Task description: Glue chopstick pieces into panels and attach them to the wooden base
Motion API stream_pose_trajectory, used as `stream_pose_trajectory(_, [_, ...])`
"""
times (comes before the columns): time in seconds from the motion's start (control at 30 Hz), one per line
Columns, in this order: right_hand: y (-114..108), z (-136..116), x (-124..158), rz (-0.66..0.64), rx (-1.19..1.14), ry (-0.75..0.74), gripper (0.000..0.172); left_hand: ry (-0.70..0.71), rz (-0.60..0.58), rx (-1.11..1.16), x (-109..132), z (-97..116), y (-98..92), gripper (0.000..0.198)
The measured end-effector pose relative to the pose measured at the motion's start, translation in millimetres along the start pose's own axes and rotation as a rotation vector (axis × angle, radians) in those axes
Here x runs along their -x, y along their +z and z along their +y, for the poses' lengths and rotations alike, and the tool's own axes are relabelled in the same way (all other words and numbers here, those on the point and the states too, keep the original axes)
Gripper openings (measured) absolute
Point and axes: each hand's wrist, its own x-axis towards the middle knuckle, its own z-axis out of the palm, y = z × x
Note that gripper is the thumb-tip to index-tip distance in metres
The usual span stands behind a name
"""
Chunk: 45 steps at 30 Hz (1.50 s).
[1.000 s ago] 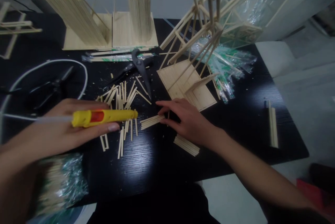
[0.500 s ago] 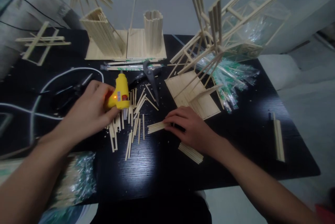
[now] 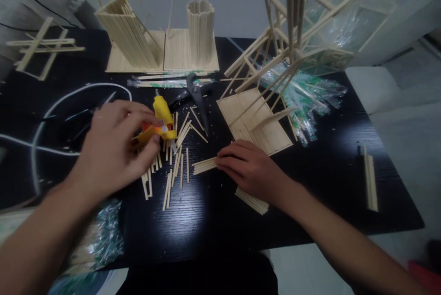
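Note:
My left hand [image 3: 117, 141] is spread loosely around the handle of a yellow glue gun [image 3: 163, 111], thumb and fingers apart. An orange glow shows on the gun, and its nozzle points away from me. Beneath and beside it lie many short wooden sticks [image 3: 177, 166]. My right hand [image 3: 250, 166] pinches a small row of sticks [image 3: 204, 165] at its right end, low over the table; the fingertips are partly hidden. Just under that wrist, another row of sticks [image 3: 252, 201] lies side by side.
Dark pliers [image 3: 198, 102] lie beyond the sticks. Behind stand two wooden stick towers [image 3: 129, 33] [image 3: 200, 33] on flat bases. A tall stick frame [image 3: 262, 111] rises at right, near plastic wrappers [image 3: 306, 102]. A white cable [image 3: 43, 148] loops at left. Bagged sticks [image 3: 99, 240] sit at front left.
My left hand has loosened its hold and spread its fingers; the glue gun has turned slightly. My right hand stays on the sticks. The whole view has shifted a little.

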Motion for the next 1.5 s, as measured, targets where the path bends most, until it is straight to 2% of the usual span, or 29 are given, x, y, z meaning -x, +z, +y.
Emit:
stream_pose_trajectory(0.03, [0.3, -0.2, 0.2, 0.002, 0.005, -0.005, 0.018, 0.096, 0.005, 0.025, 1.7, 4.9, 3.2, 0.014])
stream_pose_trajectory(0.1, [1.0, -0.1, 0.8, 0.012, 0.013, -0.022, 0.019, 0.236, -0.083, 0.065, 5.0, 13.0, 12.1, 0.011])
stream_pose_trajectory(0.2, [2.0, 0.5, 2.0, 0.027, 0.021, -0.039, 0.018, 0.305, -0.172, 0.12, 8.4, 19.6, 25.1, 0.012])
stream_pose_trajectory(0.3, [2.0, 0.4, 2.8, 0.031, 0.019, -0.036, 0.019, 0.306, -0.185, 0.168, 9.2, 20.9, 30.5, 0.015])
stream_pose_trajectory(0.77, [3.5, 2.6, 4.9, 0.044, -0.089, 0.021, 0.019, 0.334, -0.254, 0.301, 7.2, 18.3, 28.4, 0.019])
stream_pose_trajectory(0.93, [5.0, -0.1, 5.4, 0.047, -0.055, 0.085, 0.022, 0.31, -0.284, 0.311, 7.0, 21.2, 26.8, 0.018])
stream_pose_trajectory(1.03, [4.1, -6.5, 4.7, 0.044, 0.002, 0.112, 0.017, 0.357, -0.27, 0.323, 7.7, 20.4, 28.0, 0.016])
stream_pose_trajectory(1.2, [2.6, -20.1, 6.7, -0.013, 0.089, 0.12, 0.042, 0.418, -0.279, 0.355, 10.9, 19.3, 31.2, 0.019])
stream_pose_trajectory(1.4, [4.8, -23.1, 8.9, -0.037, 0.067, 0.1, 0.051, 0.404, -0.318, 0.37, 10.5, 24.5, 31.7, 0.014])
stream_pose_trajectory(1.5, [5.1, -22.2, 8.1, -0.043, 0.049, 0.087, 0.05, 0.384, -0.314, 0.366, 10.3, 26.0, 32.0, 0.018])
